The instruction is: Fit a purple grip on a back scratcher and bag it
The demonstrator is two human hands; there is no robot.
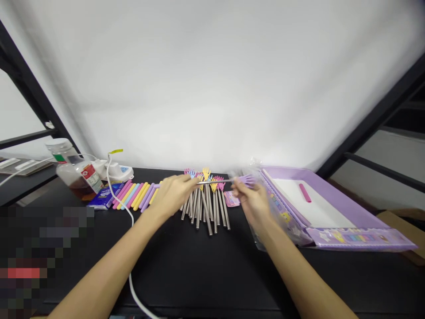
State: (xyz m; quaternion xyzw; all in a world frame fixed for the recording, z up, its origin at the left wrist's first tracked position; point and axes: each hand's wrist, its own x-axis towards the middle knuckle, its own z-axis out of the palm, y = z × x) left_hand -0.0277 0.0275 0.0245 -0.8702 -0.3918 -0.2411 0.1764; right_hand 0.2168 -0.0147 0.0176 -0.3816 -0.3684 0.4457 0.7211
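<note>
A back scratcher with a metal rod (215, 181) and a purple hand-shaped head (247, 180) is held level between my hands. My left hand (175, 192) is closed around the rod's left end. My right hand (254, 201), slightly blurred, pinches the rod just below the purple head. Beneath and behind the rod lie several back scratcher rods (209, 217) with pink, yellow and blue hand-shaped heads, spread like a fan. Left of them sits a row of coloured tubes (136, 195), pink, yellow, blue and purple; my left hand hides its right end.
An open purple box (361, 237) holds one pink tube (304, 193). Clear plastic wrapping (255, 166) and a small pink card (231, 199) lie beside it. At left are a bottle (81, 179), a blue packet (105, 196), a power strip (126, 172) and a white cable (131, 279).
</note>
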